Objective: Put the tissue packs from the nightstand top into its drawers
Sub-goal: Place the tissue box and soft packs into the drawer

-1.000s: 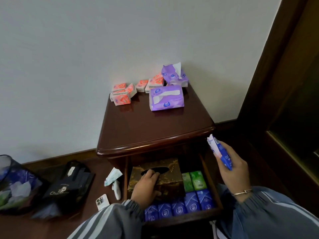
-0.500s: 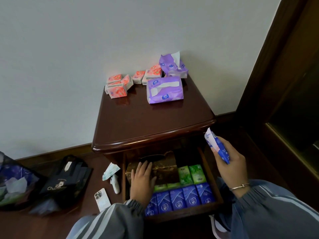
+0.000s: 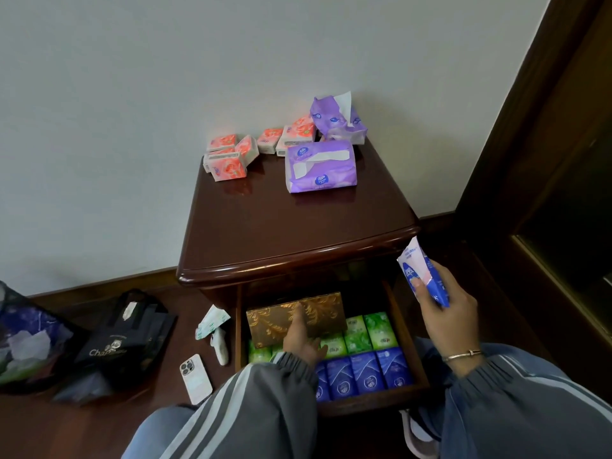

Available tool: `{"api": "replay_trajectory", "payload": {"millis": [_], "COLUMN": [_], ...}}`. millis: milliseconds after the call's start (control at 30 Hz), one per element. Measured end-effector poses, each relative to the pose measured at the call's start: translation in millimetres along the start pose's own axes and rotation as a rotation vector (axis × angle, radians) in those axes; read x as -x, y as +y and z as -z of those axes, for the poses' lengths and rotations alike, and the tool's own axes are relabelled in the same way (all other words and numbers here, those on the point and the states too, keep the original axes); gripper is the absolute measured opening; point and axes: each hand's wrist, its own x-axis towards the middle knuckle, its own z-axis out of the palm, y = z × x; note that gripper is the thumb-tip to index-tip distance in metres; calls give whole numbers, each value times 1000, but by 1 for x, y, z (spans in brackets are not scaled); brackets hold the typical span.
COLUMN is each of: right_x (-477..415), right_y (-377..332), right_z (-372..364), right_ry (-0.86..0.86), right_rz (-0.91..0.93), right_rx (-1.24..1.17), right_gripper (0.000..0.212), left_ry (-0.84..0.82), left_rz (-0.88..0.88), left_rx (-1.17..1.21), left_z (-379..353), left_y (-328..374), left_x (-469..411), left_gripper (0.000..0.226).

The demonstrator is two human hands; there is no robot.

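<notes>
The dark wooden nightstand (image 3: 284, 233) has its drawer (image 3: 407, 339) pulled open. Inside lie a gold patterned tissue box (image 3: 275, 319), green packs (image 3: 371, 332) and a front row of blue packs (image 3: 367, 372). My left hand (image 3: 303, 336) reaches into the drawer and holds the gold box, which is tilted up on its edge. My right hand (image 3: 443, 313) grips a blue and white tissue pack (image 3: 420, 273) above the drawer's right side. On the nightstand top sit several small red packs (image 3: 231, 157) and two purple packs (image 3: 319, 167), one torn open (image 3: 337, 122).
On the floor to the left lie a phone (image 3: 195, 377), a small white object (image 3: 221, 346), a green-white wrapper (image 3: 212, 321), a black bag (image 3: 126, 339) and a dark plastic bag (image 3: 26, 336). A dark wooden frame (image 3: 530, 127) stands at the right.
My left hand has tipped the gold tissue box up off the packs, uncovering green packs beneath it. My right hand has kept hold of the blue pack, barely moving.
</notes>
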Motion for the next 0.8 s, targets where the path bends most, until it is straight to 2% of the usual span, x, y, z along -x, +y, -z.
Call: {"api": "replay_trajectory", "payload": {"millis": [67, 167, 300, 367, 433, 500, 600, 700, 800], "right_x": [-1, -2, -2, -3, -3, -4, -5, -5, -4], "right_y": [0, 0, 1, 1, 2, 2, 2, 2, 2], "right_z": [0, -1, -2, -3, -4, -5, -6, -6, -6], "right_ry": [8, 4, 11, 16, 22, 27, 38, 39, 33], "right_rz": [-19, -42, -56, -64, -78, -88, -101, -116, -112], "right_rx": [-3, -29, -49, -57, -72, -79, -80, -85, -73], "right_gripper": [39, 38, 38, 38, 38, 37, 37, 37, 38], "left_ry": [7, 49, -77, -26, 113, 198, 84, 197, 170], "left_rz": [57, 107, -64, -94, -95, -118, -195, -229, -250], "left_rx": [80, 52, -138, -125, -113, -85, -15, -52, -6], "left_z": [-6, -12, -18, -15, -10, -7, -5, -2, -2], "left_y": [8, 13, 10, 7, 4, 0, -4, -6, -7], "left_x": [-4, -13, -36, -41, -42, -41, -46, -45, -49], "left_gripper": [79, 81, 61, 66, 77, 77, 62, 55, 59]}}
